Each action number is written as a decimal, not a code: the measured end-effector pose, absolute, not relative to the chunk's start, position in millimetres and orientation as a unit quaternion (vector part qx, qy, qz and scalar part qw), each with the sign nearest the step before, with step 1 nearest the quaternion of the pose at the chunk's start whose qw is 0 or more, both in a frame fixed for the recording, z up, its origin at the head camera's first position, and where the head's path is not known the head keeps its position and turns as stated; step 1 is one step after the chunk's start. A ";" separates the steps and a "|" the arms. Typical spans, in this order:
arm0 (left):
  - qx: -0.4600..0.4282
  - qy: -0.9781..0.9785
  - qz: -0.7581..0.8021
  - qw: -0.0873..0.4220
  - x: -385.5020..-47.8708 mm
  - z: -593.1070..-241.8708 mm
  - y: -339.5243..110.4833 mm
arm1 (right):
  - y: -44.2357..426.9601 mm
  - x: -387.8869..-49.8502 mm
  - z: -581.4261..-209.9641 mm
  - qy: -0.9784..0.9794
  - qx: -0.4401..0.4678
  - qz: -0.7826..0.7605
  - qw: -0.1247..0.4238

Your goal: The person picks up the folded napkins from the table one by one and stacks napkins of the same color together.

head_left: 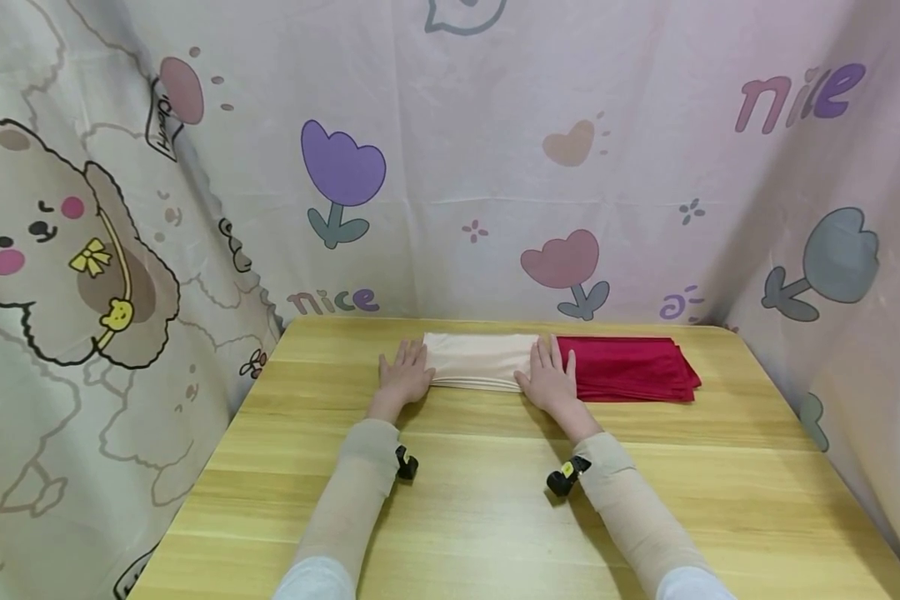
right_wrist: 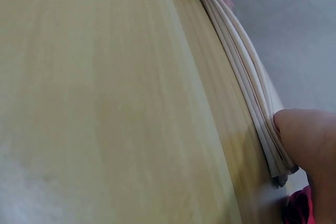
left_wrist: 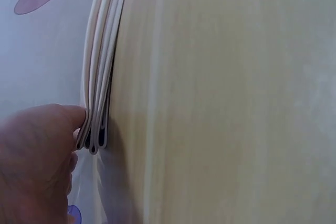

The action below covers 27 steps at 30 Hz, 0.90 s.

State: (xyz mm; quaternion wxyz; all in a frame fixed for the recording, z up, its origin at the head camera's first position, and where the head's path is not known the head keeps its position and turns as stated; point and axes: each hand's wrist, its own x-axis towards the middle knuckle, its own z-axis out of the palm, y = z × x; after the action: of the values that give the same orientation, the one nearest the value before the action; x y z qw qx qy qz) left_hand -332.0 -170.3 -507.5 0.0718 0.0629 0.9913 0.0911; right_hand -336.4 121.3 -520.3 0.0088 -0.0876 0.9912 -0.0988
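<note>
A stack of folded cream cloth (head_left: 482,360) lies along the back of the wooden table, its layered folds showing at the front edge. At its left end rests my left hand (head_left: 407,374), fingers pointing away; in the left wrist view the thumb (left_wrist: 71,115) touches the folds (left_wrist: 97,103). My right hand (head_left: 551,379) lies over the right end with fingers extended, its thumb on the cloth (right_wrist: 247,66) in the right wrist view. Just beyond that hand is a stack of folded red cloth (head_left: 630,369), partly covered by it.
The light wooden table (head_left: 487,517) stretches toward me. Patterned curtains (head_left: 450,167) hang behind it and along both sides. Each wrist wears a small black camera, such as the right camera (head_left: 566,477).
</note>
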 end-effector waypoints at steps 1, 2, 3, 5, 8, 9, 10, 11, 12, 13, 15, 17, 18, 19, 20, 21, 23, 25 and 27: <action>0.061 0.992 0.089 0.070 -331.0 -506.5 -171.1 | 121.8 -336.4 -520.7 0.991 -0.087 -0.099 0.008; 0.059 0.992 0.086 0.070 -330.1 -506.2 -172.3 | 122.5 -336.3 -521.1 0.991 -0.088 -0.102 0.006; 0.056 0.992 0.085 0.070 -329.2 -505.7 -173.4 | 123.2 -336.2 -521.4 0.991 -0.089 -0.102 0.004; 0.053 0.992 0.090 0.070 -327.7 -504.7 -175.6 | 125.4 -336.1 -521.9 0.990 -0.090 -0.107 0.002; 0.047 0.991 0.106 0.070 -325.8 -503.3 -179.2 | 129.9 -335.5 -521.4 0.989 -0.091 -0.116 -0.007; 0.046 0.990 0.113 0.068 -325.1 -502.6 -180.6 | 131.7 -335.3 -521.1 0.989 -0.091 -0.115 -0.008; 0.046 0.990 0.118 0.066 -324.4 -501.9 -182.0 | 133.5 -335.0 -520.5 0.989 -0.093 -0.118 -0.012; 0.045 0.989 0.122 0.065 -323.7 -501.4 -183.4 | 135.4 -334.6 -519.8 0.989 -0.093 -0.117 -0.015; 0.044 0.989 0.123 0.063 -322.9 -500.6 -184.9 | 137.3 -333.6 -518.7 0.988 -0.094 -0.118 -0.017; 0.043 0.989 0.124 0.062 -321.9 -499.8 -186.4 | 139.0 -332.8 -517.6 0.988 -0.094 -0.117 -0.019; 0.042 0.990 0.118 0.057 -319.9 -498.4 -189.6 | 142.3 -331.1 -515.1 0.988 -0.095 -0.118 -0.020; 0.038 0.991 0.118 0.054 -317.8 -497.0 -192.2 | 145.4 -328.7 -512.3 0.988 -0.095 -0.121 -0.019; 0.038 0.991 0.119 0.051 -316.7 -496.3 -193.5 | 146.8 -327.6 -511.0 0.988 -0.094 -0.123 -0.020; 0.037 0.991 0.122 0.050 -315.2 -495.8 -194.7 | 148.0 -326.3 -509.9 0.987 -0.094 -0.126 -0.021; 0.037 0.990 0.126 0.048 -313.6 -495.4 -195.7 | 149.2 -325.0 -508.8 0.987 -0.094 -0.130 -0.022; 0.036 0.990 0.131 0.047 -312.0 -494.9 -196.5 | 150.5 -323.6 -508.0 0.986 -0.095 -0.133 -0.025; 0.036 0.988 0.140 0.045 -308.8 -495.0 -198.3 | 153.4 -320.5 -506.2 0.985 -0.095 -0.140 -0.031; 0.035 0.987 0.148 0.044 -305.1 -494.9 -199.2 | 156.5 -317.6 -504.7 0.984 -0.096 -0.144 -0.036; 0.033 0.987 0.154 0.040 -301.5 -494.5 -199.8 | 160.2 -314.6 -503.3 0.984 -0.095 -0.144 -0.042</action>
State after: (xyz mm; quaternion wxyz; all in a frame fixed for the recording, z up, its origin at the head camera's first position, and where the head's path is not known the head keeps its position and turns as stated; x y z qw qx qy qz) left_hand -301.5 -199.8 -494.5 0.0397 0.0331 0.9867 0.1539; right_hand -314.6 160.2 -503.3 -0.0417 -0.0947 0.9842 -0.1435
